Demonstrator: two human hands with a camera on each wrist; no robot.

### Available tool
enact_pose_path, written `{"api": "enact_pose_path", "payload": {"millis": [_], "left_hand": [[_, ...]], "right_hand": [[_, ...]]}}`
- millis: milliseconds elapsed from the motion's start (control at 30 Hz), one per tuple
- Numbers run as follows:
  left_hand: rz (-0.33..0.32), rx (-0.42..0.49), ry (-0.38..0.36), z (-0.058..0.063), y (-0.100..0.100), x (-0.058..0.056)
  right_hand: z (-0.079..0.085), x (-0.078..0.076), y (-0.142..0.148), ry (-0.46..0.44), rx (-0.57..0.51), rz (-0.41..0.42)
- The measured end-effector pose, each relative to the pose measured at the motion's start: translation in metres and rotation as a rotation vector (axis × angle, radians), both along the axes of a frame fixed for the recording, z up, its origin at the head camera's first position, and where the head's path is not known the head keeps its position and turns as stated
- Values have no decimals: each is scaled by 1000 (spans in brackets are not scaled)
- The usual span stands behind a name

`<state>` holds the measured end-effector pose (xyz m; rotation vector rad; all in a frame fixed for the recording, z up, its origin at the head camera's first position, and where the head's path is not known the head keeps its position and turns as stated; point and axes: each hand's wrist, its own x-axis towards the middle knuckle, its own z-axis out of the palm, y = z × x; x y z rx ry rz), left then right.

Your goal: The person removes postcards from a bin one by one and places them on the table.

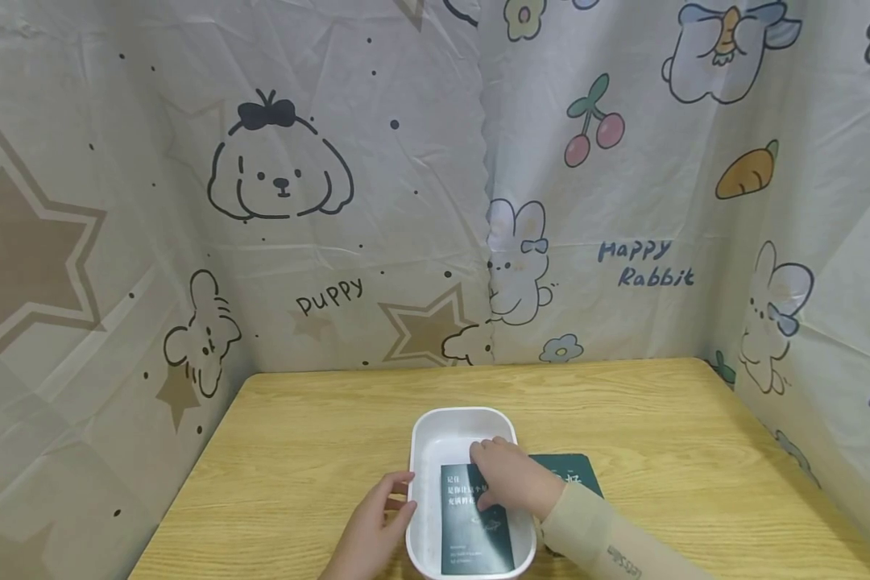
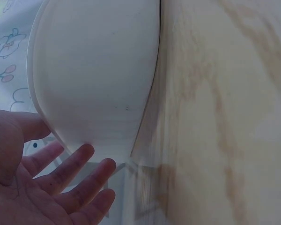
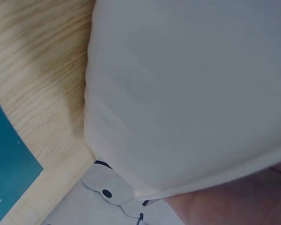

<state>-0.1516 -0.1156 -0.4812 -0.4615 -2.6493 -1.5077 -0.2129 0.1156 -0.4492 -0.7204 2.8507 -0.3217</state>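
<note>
A white plastic basin [image 1: 424, 451] stands on the table with a dark green printed card or booklet [image 1: 471, 532] inside it. My right hand [image 1: 511, 475] reaches over the basin's right rim and grips the booklet near its upper right edge, thumb on the printed face; the right wrist view hides the fingertips behind the basin wall. On the left, my left hand [image 1: 379, 515] touches the basin's side with loosely spread fingers. In the left wrist view its thumb lies at the rim and its fingers [image 2: 86, 152] are by the outer wall.
Another dark green printed item [image 1: 569, 467] lies on the table right of the basin, partly hidden by my right forearm; its corner [image 3: 14, 173] shows in the right wrist view. The wood-grain table [image 1: 304, 451] meets a patterned cloth curtain [image 1: 362, 242] behind and at both sides.
</note>
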Motion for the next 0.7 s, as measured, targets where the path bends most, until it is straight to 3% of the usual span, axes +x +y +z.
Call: {"api": "enact_pose_path", "payload": {"millis": [233, 500, 700], "left_hand": [[1, -6, -3, 0, 0, 0], [12, -26, -75, 0, 0, -2], [9, -24, -88, 0, -1, -1]], "right_hand": [[2, -2, 3, -14, -97, -7], [12, -4, 10, 22, -248, 27], [17, -6, 17, -30, -354, 51]]}}
